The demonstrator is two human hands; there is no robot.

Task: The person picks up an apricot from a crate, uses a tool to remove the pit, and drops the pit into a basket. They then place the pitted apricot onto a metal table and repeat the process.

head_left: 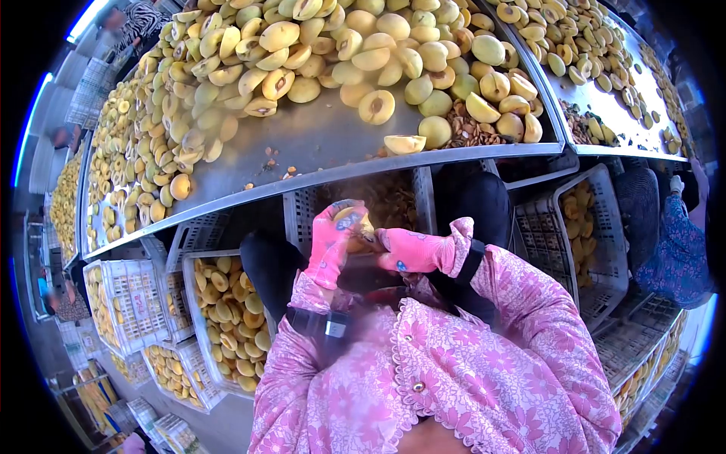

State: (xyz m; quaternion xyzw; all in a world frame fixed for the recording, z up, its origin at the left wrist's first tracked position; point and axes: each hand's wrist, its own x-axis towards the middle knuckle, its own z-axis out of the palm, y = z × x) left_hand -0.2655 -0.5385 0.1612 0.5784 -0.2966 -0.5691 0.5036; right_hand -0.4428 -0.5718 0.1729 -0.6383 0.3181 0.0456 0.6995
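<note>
In a pink patterned glove, my left hand [333, 238] is closed around a yellow stone-fruit half [363, 229], held over the gap between my knees. My right hand [420, 251], gloved in pink too, meets the fruit from the right with its fingers pressed together. Anything inside those fingers is hidden. Below both hands is a crate [425, 200] with brown bits in it. Ahead of me, a metal table [318, 132] bears a big heap of halved yellow stone fruit [280, 35], some with pits showing. A small pile of brown pits [473, 130] lies near its front edge.
A crate of fruit halves [227, 321] stands by my left knee, with stacked white crates [128, 303] beyond. Another crate [597, 227] sits at my right. A co-worker in a blue patterned garment [677, 250] is at far right, beside a second fruit-covered table [605, 64].
</note>
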